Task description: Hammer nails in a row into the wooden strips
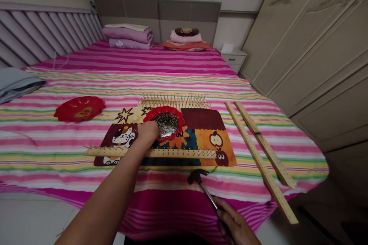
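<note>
My left hand [148, 132] reaches to the near left rim of a scalloped red bowl [180, 116] full of loose nails [166, 123]. Its fingers are hidden behind the back of the hand. My right hand [231, 214] is wrapped round the handle of a claw hammer [207, 193], whose head points away from me, over the bed's near edge. Between my arms and the bowl lies a wooden strip [178, 153] with nails standing along it, my left forearm crossing above. The strip and the bowl rest on a patterned mat [201, 119].
Behind the bowl stand more wooden strips bristling with nails [175, 101]. Two long strips with rows of holes [255, 149] lie to the right. A red plate [80, 109] sits at left on the striped bedspread [123, 84]. Folded bedding [129, 36] is stacked by the headboard.
</note>
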### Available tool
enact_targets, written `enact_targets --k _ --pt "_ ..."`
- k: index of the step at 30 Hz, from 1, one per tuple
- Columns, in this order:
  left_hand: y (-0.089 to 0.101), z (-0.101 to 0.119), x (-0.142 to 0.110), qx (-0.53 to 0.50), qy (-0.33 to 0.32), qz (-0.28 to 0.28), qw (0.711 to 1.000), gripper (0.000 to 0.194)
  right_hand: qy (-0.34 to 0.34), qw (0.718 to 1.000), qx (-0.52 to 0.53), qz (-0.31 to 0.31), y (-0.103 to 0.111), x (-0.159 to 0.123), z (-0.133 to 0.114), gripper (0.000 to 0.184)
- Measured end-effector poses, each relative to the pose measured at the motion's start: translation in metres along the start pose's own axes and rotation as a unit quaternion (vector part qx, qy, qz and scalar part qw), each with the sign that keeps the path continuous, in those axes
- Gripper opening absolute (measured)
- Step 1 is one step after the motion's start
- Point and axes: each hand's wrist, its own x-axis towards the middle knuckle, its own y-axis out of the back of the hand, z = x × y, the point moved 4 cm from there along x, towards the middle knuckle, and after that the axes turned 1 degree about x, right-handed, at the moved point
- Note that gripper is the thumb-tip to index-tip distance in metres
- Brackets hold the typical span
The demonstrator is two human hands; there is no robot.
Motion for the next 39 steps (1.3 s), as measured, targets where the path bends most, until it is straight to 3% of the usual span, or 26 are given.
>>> enact_targets --k 2,4,5,8,12,16,22,28,35,39 --pt "0.006 -0.008 -0.006 -0.059 -0.005 0.030 0.998 0.021 -0.009 1.000 -0.005 -0.002 0.000 -0.001 -0.001 0.066" --pt "0.011 -0.022 -0.018 -0.193 0.000 0.078 0.978 0.017 -0.012 1.000 -0.004 -0.004 -0.001 -0.002 -0.002 0.067" --pt "0.011 -0.031 -0.027 -0.280 0.006 0.095 0.955 0.017 -0.013 1.000 -0.002 -0.004 -0.001 -0.002 -0.003 0.068" --pt "0.000 -0.052 -0.058 -0.515 0.016 0.099 0.851 0.027 -0.023 1.000 -0.013 -0.001 0.001 -0.001 -0.001 0.069" --pt "-0.030 -0.059 -0.094 -0.635 0.058 0.074 0.767 0.035 -0.043 0.999 -0.029 0.005 0.004 0.001 0.004 0.075" --pt "-0.059 -0.049 -0.104 -0.683 0.085 0.036 0.725 0.038 -0.037 0.999 -0.030 0.000 0.005 0.003 0.007 0.075" --pt "-0.073 -0.044 -0.098 -0.641 0.106 0.072 0.756 0.031 -0.041 0.999 -0.034 0.004 0.004 0.003 0.007 0.072" --pt "-0.077 -0.039 -0.097 -0.619 0.121 0.099 0.770 0.026 -0.036 0.999 -0.039 0.009 0.003 0.000 0.001 0.071" --pt "-0.070 -0.038 -0.100 -0.462 0.033 0.176 0.869 0.015 -0.029 0.998 -0.046 0.016 -0.004 -0.009 -0.004 0.071" --pt "-0.070 -0.037 -0.102 -0.424 -0.017 0.214 0.880 0.013 -0.018 0.999 -0.047 -0.007 -0.023 -0.028 -0.026 0.067"
